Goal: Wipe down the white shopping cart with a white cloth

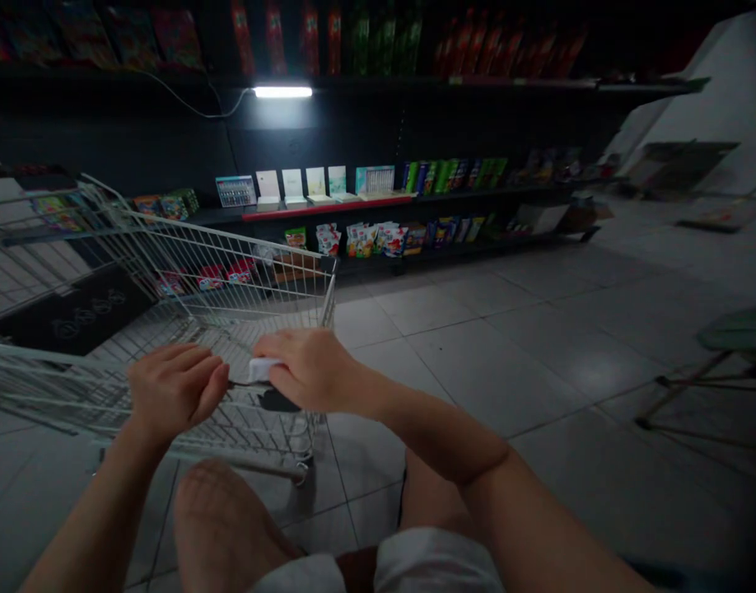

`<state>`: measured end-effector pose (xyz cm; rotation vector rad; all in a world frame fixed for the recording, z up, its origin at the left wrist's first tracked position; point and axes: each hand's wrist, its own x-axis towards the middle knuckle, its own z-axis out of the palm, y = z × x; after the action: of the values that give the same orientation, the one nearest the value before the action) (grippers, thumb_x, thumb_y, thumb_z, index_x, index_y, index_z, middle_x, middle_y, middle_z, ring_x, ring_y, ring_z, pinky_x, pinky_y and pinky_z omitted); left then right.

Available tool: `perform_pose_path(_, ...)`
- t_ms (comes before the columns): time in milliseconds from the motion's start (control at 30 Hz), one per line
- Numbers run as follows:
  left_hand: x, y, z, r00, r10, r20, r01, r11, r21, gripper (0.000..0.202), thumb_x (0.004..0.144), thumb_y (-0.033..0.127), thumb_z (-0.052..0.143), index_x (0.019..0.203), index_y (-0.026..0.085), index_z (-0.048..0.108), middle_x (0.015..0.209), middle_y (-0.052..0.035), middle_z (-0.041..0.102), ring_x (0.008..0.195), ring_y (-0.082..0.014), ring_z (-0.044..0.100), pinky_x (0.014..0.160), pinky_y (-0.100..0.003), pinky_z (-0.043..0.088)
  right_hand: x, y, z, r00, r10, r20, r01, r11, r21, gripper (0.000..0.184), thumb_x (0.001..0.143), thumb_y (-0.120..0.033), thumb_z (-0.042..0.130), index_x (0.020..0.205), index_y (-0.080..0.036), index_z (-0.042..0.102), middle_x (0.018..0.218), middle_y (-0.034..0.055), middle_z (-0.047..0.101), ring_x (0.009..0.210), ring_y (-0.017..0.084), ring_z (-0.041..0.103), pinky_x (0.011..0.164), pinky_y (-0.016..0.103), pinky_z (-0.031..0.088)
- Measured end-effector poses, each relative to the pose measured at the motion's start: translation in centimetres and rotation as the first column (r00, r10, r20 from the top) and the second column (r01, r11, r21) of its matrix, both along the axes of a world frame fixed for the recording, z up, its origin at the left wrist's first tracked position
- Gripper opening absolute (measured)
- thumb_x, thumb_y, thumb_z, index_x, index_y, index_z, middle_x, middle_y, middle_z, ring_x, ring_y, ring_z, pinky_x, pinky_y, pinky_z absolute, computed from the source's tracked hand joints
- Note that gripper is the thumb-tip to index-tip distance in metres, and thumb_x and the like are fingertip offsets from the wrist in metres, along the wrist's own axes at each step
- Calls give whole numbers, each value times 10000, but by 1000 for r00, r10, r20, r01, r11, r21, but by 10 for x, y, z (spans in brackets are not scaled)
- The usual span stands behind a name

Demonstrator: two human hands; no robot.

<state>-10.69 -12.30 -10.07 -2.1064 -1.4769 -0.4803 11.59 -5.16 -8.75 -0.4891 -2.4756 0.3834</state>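
Observation:
My left hand [177,385] is closed in a fist around the left part of the shopping cart's handle bar [240,384]. Farther along the bar, my right hand [313,366] is closed with a small white piece [263,369] that looks like a folded cloth or wipe, pressed against the handle. Its fingertips are hidden beneath it. The wire shopping cart [230,247] stands close in front of my knees, its basket stretching away to the left. A dark plate [277,401] sits just below my right hand.
Store shelves [329,202] run across the back, with boxes, snack bags [378,239] and drink bottles [384,37]. A lit tube lamp [283,92] hangs under the upper shelf. At the right stands a folding stool [711,371] on the tiled floor [507,354].

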Motion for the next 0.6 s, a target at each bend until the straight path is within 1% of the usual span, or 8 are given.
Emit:
perform_pose_path(67, -3, -9, -2, 996, -81, -47, 86, 989, 121, 377, 890, 268, 430, 554, 226, 593, 615, -53, 683, 606, -195, 644, 591, -357, 481, 3, 14, -9, 997, -4, -77, 7, 999, 35, 270, 901, -245, 412, 972, -242, 673, 873, 2, 671, 798, 157, 595, 799, 310, 413)
perform_pose_path(100, -4, -12, -2, 992, -104, -69, 115, 978, 175, 357, 878, 247, 443, 561, 229, 605, 611, -48, 684, 606, -192, 651, 588, -352, 494, 4, 30, -13, 993, -45, -109, 48, 998, 33, 259, 894, -243, 419, 952, -234, 671, 861, 5, 662, 803, 158, 589, 822, 315, 412)
perform_pose_path(167, -4, -15, -3, 989, -129, -71, 141, 969, 204, 329, 861, 229, 462, 576, 236, 625, 613, -48, 688, 625, -201, 667, 594, -356, 511, 5, 76, -21, 971, -175, -161, 176, 984, -8, 238, 881, -229, 423, 887, -199, 658, 839, 17, 640, 804, 156, 571, 824, 309, 406)
perform_pose_path(200, -4, -15, -3, 990, -125, -63, 135, 970, 200, 330, 859, 234, 464, 572, 239, 625, 610, -49, 685, 630, -205, 669, 597, -359, 512, 5, 102, -24, 953, -243, -183, 240, 970, -40, 233, 877, -219, 415, 849, -181, 643, 824, 22, 627, 793, 152, 557, 799, 294, 403)
perform_pose_path(267, -4, -9, -2, 996, -83, -44, 89, 985, 150, 353, 868, 270, 454, 553, 243, 611, 617, -52, 680, 631, -207, 658, 601, -360, 498, 5, 148, -28, 926, -311, -215, 303, 950, -73, 232, 878, -220, 401, 806, -168, 615, 800, 22, 613, 773, 143, 533, 756, 267, 392)
perform_pose_path(333, -4, 1, -1, 1000, -10, -27, 12, 998, 62, 399, 883, 325, 418, 535, 244, 595, 631, -57, 674, 634, -205, 640, 608, -357, 473, 3, 177, -31, 917, -329, -225, 317, 944, -88, 236, 879, -232, 391, 806, -165, 605, 798, 21, 616, 769, 139, 522, 725, 249, 378)
perform_pose_path(433, -2, 20, 2, 996, 80, -27, -81, 996, -41, 448, 899, 378, 360, 549, 233, 599, 667, -71, 678, 673, -211, 635, 635, -352, 441, -6, 186, -32, 935, -303, -186, 282, 951, -128, 245, 873, -241, 390, 830, -154, 615, 806, 17, 625, 752, 132, 526, 696, 236, 359)
perform_pose_path(600, -10, 38, 9, 987, 149, -65, -156, 980, -122, 508, 920, 409, 277, 604, 208, 620, 750, -99, 720, 755, -231, 658, 629, -340, 392, -21, 169, -30, 956, -231, -180, 207, 968, -142, 235, 860, -244, 417, 827, -152, 630, 792, 5, 616, 775, 134, 554, 721, 232, 366)
